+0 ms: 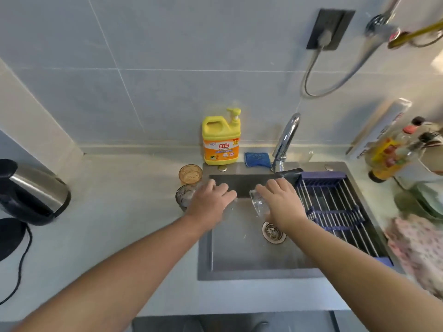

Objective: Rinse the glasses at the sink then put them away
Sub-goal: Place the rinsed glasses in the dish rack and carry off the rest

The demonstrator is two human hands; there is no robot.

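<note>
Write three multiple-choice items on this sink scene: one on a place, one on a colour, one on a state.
1. The sponge lies:
A. between the bottle and the faucet
B. left of the bottle
C. right of the faucet

2. The bottle is:
A. green
B. yellow
C. white

3. The right hand:
A. lies flat and bare
B. turns the faucet
C. holds a clear glass over the sink

Answers:
1. A, the sponge sits on the ledge behind the basin, with the bottle on one side and the faucet on the other.
2. B, its body and pump are yellow, with an orange label.
3. C, the fingers curl round the tilted glass above the basin.
</note>
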